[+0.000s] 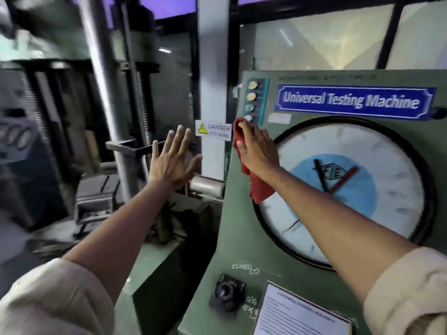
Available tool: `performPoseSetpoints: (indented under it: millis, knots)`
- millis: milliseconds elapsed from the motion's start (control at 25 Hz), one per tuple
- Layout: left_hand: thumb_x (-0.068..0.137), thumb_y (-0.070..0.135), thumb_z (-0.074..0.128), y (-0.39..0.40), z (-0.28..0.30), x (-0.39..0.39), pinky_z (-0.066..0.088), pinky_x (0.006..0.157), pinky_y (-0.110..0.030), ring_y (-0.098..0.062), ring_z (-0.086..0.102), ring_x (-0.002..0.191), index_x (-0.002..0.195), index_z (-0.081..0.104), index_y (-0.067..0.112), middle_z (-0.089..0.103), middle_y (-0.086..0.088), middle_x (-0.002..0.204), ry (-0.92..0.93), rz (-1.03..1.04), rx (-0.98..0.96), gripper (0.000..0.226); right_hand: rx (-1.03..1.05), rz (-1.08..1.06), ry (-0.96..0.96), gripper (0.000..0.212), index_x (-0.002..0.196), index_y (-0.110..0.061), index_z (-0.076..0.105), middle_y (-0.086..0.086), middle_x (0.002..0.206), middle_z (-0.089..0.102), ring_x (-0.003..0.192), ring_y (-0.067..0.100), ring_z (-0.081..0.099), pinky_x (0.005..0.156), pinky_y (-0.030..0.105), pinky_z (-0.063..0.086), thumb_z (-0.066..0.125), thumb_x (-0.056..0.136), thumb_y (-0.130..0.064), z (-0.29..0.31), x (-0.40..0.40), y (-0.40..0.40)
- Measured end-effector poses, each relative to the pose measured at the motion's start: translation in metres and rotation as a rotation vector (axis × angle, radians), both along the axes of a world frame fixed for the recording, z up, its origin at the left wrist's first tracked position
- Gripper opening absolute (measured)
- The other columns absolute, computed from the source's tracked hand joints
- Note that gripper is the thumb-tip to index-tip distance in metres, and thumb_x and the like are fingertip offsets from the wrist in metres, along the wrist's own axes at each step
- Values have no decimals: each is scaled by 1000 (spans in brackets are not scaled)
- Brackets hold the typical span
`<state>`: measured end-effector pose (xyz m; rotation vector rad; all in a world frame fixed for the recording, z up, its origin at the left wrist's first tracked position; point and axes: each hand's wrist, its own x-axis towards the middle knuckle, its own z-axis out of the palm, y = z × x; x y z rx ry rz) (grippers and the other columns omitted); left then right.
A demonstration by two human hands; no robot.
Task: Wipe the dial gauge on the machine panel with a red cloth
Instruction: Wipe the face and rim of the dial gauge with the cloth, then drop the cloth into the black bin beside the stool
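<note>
A large round dial gauge (350, 189) with a white face, blue centre, one black and one red pointer fills the green machine panel (242, 238) on the right. My right hand (257, 151) presses a red cloth (260, 189) flat against the panel at the gauge's upper left rim; the cloth hangs down over the dial's left edge. My left hand (173, 158) is raised in the air left of the panel, fingers spread, holding nothing.
A blue "Universal Testing Machine" sign (353, 101) and a column of round buttons (251, 100) sit above the gauge. A black knob (226, 292) and a paper sheet (300, 313) lie below. Steel columns (104, 81) and a danger label (214, 130) stand to the left.
</note>
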<state>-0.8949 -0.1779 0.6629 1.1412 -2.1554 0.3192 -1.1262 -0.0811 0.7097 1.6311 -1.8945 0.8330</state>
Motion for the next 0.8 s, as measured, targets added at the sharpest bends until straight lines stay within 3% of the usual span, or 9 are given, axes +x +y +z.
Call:
performPoseSetpoints:
  millis: [240,440,800]
  knots:
    - [100,71,24,-17,-41,192,10,127,-62,-21,6,163,168,4,29,2,5,177,-50,294,43,83,94,306,-37,55,153,-22,37,15,139,56,125,39,51,100,51,48,52,101,-32,-51,182,-88]
    - [99,74,20,-39,-88,331,7,128,-62,-22,5,163,167,4,29,1,5,176,-34,425,115,83,145,453,-23,53,151,-22,40,14,138,57,125,38,52,99,51,47,53,101,-32,-89,332,-152]
    - [101,72,22,-32,-173,503,10,127,-62,-23,6,163,168,4,27,2,3,177,-39,610,235,82,279,641,-63,50,148,-25,38,13,132,59,122,37,54,97,54,49,51,100,-33,-159,529,-200]
